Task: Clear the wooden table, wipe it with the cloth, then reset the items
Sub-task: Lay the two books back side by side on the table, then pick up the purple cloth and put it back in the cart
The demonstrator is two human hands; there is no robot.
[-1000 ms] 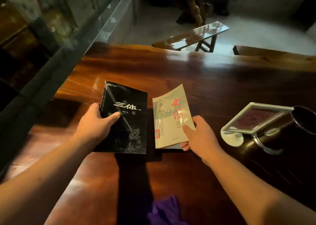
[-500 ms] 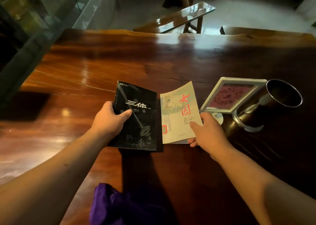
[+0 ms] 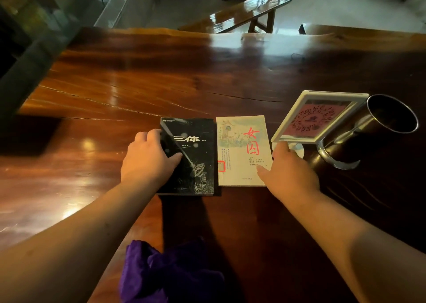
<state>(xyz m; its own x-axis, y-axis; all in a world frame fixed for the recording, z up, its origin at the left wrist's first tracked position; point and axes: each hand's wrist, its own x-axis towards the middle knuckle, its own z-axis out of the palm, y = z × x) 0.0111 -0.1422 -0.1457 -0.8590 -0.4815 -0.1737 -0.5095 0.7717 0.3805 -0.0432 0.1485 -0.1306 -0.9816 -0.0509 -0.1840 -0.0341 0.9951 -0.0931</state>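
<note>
Two books lie flat side by side on the glossy wooden table [image 3: 138,90]. The black book [image 3: 196,155] is on the left, and my left hand [image 3: 147,159] grips its left edge with the thumb on the cover. The pale book with red characters [image 3: 242,150] is to its right, and my right hand [image 3: 288,171] holds its right edge, thumb on the cover. A crumpled purple cloth [image 3: 170,275] rests at the near edge between my forearms.
A white-framed sign on a round foot [image 3: 318,116] stands just right of the pale book, touching a dark metal cup [image 3: 380,127] lying on its side. A wooden bench [image 3: 244,9] stands beyond the far edge. Glass panels run along the left.
Both books have come down from a tilted hold to lie flat and square on the table, side by side. My hands stay on their outer edges.
</note>
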